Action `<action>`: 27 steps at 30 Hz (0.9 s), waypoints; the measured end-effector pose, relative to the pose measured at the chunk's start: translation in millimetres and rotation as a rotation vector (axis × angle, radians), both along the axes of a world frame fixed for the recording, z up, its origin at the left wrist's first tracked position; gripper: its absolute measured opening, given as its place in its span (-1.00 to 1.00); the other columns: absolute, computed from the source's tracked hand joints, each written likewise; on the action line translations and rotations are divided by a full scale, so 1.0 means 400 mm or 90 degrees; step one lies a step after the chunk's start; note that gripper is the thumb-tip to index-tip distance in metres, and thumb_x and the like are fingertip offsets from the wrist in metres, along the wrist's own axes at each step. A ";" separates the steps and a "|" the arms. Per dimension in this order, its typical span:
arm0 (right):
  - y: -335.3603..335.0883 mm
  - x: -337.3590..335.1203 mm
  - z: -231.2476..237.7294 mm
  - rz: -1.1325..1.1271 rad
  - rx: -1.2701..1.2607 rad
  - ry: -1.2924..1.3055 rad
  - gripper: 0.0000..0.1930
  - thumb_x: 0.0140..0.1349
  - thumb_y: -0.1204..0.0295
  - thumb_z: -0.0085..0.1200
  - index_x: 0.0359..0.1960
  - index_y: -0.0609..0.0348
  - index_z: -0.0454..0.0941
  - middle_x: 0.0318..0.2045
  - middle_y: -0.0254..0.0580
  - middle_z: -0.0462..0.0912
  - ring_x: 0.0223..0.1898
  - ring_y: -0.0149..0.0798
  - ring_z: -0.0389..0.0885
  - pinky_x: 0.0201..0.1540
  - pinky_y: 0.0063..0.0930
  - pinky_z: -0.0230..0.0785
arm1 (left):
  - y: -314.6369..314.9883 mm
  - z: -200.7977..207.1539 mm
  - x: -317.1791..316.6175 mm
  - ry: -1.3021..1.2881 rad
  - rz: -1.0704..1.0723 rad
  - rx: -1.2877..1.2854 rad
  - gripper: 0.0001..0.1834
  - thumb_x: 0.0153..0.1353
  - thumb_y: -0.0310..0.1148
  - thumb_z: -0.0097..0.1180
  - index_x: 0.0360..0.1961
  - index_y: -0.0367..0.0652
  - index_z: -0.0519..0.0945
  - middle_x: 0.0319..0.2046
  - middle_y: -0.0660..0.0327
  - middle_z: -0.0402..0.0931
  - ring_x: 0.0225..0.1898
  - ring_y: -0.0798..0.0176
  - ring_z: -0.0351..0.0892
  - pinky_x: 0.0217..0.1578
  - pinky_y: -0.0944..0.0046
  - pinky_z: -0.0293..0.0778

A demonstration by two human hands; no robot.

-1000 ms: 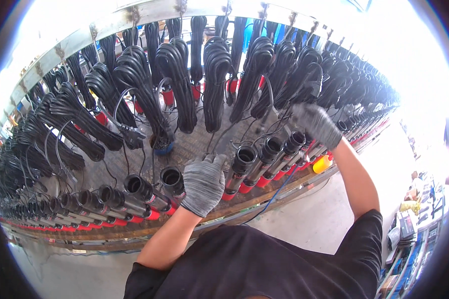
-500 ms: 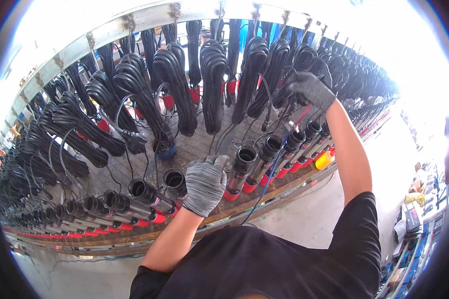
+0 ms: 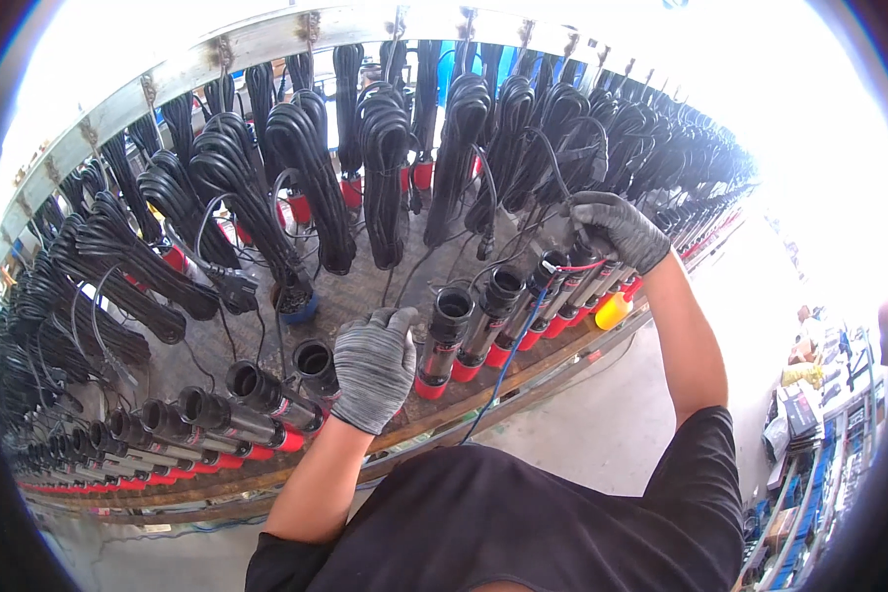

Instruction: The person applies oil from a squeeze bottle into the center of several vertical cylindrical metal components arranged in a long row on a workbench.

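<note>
**Inspector:** While both of your gloved hands are on the rack, report what each one holds.

**Worker:** My left hand [image 3: 373,367] lies palm-down on a cylindrical pump body [image 3: 318,367], one of a long row of such pumps [image 3: 217,419] lying side by side on the wooden bench [image 3: 385,286], open dark ends up, red caps toward me. My fingers are together and curled over the tube's upper part; the thumb side touches the next pump to the right [image 3: 444,340].

**Inspector:** And the right?

**Worker:** My right hand [image 3: 617,229] is raised further along the row, at the far end of the pumps there. The fingers are bent and pressed together around thin black cable [image 3: 553,173] that runs up toward the hanging coils. A thin red wire [image 3: 574,266] crosses the pump tops just below that hand, and a blue wire [image 3: 508,360] runs down from there over the bench edge.

**Inspector:** Surroundings?

**Worker:** Coiled black cable bundles [image 3: 385,158] hang from a metal rail [image 3: 266,39] above the bench, one behind each pump. A yellow float [image 3: 612,311] lies at the bench edge beneath my right forearm. I cannot tell exactly what the right fingertips pinch.
</note>
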State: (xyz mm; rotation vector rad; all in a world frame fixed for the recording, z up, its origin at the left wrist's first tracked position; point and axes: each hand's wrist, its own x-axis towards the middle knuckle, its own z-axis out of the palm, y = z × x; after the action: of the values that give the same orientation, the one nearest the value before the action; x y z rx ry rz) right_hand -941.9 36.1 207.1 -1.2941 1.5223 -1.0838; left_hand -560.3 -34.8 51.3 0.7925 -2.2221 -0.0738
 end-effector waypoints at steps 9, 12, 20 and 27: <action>-0.024 -0.118 -0.070 -0.039 -0.064 -0.101 -0.65 0.37 0.19 0.31 0.00 0.17 0.61 -0.49 -0.39 0.61 -0.65 -0.54 0.44 -0.62 -0.67 0.20 | 0.018 0.030 -0.007 -0.082 0.039 0.074 -0.73 0.30 -0.36 0.17 0.01 -0.10 0.65 -0.15 0.03 0.66 -0.12 -0.14 0.62 -0.03 -0.11 0.47; -0.043 -0.158 -0.090 0.010 -0.026 -0.054 -0.72 0.37 0.21 0.29 -0.10 0.12 0.57 -0.49 -0.39 0.63 -0.62 -0.55 0.47 -0.58 -0.65 0.23 | 0.029 0.055 -0.035 -0.084 0.089 0.015 -0.72 0.30 -0.34 0.18 0.02 -0.11 0.66 -0.12 0.01 0.66 -0.08 -0.16 0.61 0.01 -0.12 0.46; -0.092 -0.173 -0.143 0.127 0.061 -0.105 -0.54 0.41 0.17 0.22 0.23 0.16 0.63 -0.47 -0.50 0.57 -0.54 -0.62 0.42 -0.55 -0.69 0.20 | 0.047 0.077 -0.232 -0.007 0.062 0.106 -0.68 0.32 -0.38 0.17 0.09 -0.11 0.62 -0.17 -0.05 0.66 -0.16 -0.23 0.61 -0.07 -0.14 0.48; -0.127 -0.251 -0.233 0.120 -0.026 -0.136 -0.50 0.35 0.02 0.30 0.09 0.16 0.61 -0.37 -0.50 0.60 -0.50 -0.60 0.49 -0.54 -0.70 0.19 | 0.010 0.031 -0.309 0.051 0.085 0.190 -0.75 0.30 -0.50 0.11 -0.03 -0.19 0.69 -0.26 -0.06 0.68 -0.21 -0.14 0.69 -0.15 0.00 0.60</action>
State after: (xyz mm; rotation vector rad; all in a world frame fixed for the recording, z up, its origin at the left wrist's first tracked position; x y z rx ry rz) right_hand -1042.4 -14.8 113.8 -1.2775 1.2012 -1.0977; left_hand -683.9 -31.0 63.7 1.0785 -2.1029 -0.3727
